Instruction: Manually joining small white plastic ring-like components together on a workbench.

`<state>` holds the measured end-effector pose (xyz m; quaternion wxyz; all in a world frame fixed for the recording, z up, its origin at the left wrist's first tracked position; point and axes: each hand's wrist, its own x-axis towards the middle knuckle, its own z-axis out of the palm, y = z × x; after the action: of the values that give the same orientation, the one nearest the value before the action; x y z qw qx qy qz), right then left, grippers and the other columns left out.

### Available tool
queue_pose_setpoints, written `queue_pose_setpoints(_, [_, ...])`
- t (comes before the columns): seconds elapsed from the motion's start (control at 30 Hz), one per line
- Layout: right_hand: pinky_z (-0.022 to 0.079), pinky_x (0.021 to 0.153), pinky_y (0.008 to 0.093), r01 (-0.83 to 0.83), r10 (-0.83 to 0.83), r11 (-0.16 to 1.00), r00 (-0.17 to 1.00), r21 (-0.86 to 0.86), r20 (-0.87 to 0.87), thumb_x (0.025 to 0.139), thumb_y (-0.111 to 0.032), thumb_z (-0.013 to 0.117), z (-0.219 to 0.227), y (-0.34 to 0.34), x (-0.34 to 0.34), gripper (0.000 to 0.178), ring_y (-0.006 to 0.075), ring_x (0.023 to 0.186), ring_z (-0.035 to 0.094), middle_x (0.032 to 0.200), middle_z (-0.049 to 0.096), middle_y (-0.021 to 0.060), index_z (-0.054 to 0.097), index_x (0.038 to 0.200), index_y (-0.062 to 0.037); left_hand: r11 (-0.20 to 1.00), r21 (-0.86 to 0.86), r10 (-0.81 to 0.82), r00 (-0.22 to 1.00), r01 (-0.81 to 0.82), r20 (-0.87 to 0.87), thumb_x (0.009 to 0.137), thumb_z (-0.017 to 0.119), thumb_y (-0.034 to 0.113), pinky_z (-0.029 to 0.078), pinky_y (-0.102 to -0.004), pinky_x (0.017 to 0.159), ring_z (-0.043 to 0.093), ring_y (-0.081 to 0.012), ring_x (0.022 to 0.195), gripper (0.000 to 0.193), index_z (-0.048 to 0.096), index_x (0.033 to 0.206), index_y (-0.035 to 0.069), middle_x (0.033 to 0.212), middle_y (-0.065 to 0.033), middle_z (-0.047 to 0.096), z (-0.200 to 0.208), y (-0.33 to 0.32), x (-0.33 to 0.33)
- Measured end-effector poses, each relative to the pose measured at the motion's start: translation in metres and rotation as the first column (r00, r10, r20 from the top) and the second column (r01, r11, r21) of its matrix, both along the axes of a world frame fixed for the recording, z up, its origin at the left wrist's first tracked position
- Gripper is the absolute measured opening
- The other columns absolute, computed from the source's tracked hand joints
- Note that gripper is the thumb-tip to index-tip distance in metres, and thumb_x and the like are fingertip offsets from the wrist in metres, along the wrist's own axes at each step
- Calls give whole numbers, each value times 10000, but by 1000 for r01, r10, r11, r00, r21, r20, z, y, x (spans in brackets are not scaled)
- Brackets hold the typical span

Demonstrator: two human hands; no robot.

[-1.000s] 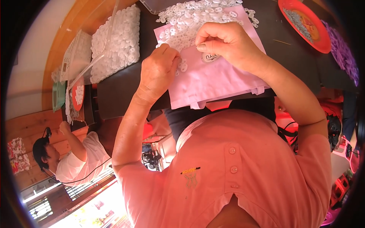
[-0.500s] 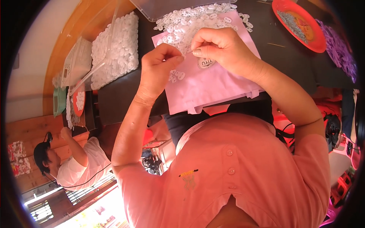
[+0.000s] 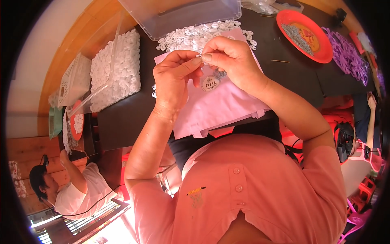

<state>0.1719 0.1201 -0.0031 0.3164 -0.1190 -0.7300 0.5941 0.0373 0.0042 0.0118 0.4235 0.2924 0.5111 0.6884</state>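
My left hand [image 3: 176, 77] and my right hand [image 3: 237, 63] meet fingertip to fingertip above a pink cloth bag [image 3: 231, 107]. Thumb and forefinger are pinched on each side. A speck of white shows where the fingertips join, too small and covered to name. Just beyond my hands, a pile of small white oval plastic pieces with holes [image 3: 185, 38] spreads over the bag's far edge and the dark table. A few more such pieces peek out beside my left wrist.
Behind the pile stands a clear plastic bin [image 3: 187, 18]. At left, a clear box holds many white pieces [image 3: 118, 73]. A red plate [image 3: 284, 18] with thin grey metal bits and purple strips [image 3: 347, 59] lie right. Another person [image 3: 83, 189] works at far left.
My hands, apart before, have come together at the fingertips. My left hand has turned so its fingers point more to the right. The whole view has shifted slightly.
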Motion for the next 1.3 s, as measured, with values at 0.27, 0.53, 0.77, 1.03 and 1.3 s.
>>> queue_pose_setpoints(0.27, [459, 623, 210, 53, -53, 999, 999, 3, 4, 924, -75, 620, 0, -2, -3, 64, 57, 701, 540, 827, 618, -13, 641, 945, -19, 997, 40, 70, 994, -73, 79, 856, 638, -23, 476, -278, 487, 623, -170, 624, 123, 607, 970, -60, 819, -136, 665, -5, 3, 3])
queue_pose_setpoints(0.53, [465, 634, 208, 87, -88, 990, 996, 115, 4, 934, -82, 613, -1, -2, -3, 71, 59, 722, 556, 841, 627, -15, 645, 958, -24, 998, 30, 56, 998, -57, 35, 879, 624, 12, 464, -276, 493, 616, -173, 656, 109, 606, 975, -37, 834, -126, 653, -9, -1, 6])
queue_pose_setpoints(0.77, [452, 564, 212, 119, -120, 993, 987, -19, -105, 887, -19, 627, 1, -7, -6, 43, 60, 631, 556, 729, 623, 10, 657, 906, 5, 995, 56, 79, 996, -81, 29, 878, 626, 9, 461, -274, 484, 616, -171, 645, 106, 608, 970, -41, 833, -131, 657, -8, -3, 8])
queue_pose_setpoints(1.03, [459, 565, 207, 114, -114, 993, 989, -11, -92, 885, -17, 624, 4, -9, -5, 53, 58, 626, 559, 724, 624, 6, 662, 914, 4, 992, 72, 95, 994, -99, 56, 874, 629, 4, 468, -277, 485, 627, -178, 641, 108, 608, 970, -40, 831, -136, 662, -9, -3, 8])
queue_pose_setpoints(1.3, [464, 580, 215, 117, -111, 992, 987, 44, -115, 872, 5, 618, 2, -9, -5, 55, 62, 648, 574, 731, 640, 20, 657, 910, 12, 993, 88, 70, 996, -75, 58, 880, 625, -6, 479, -276, 493, 631, -177, 639, 107, 605, 978, -43, 835, -144, 669, -8, -4, 9])
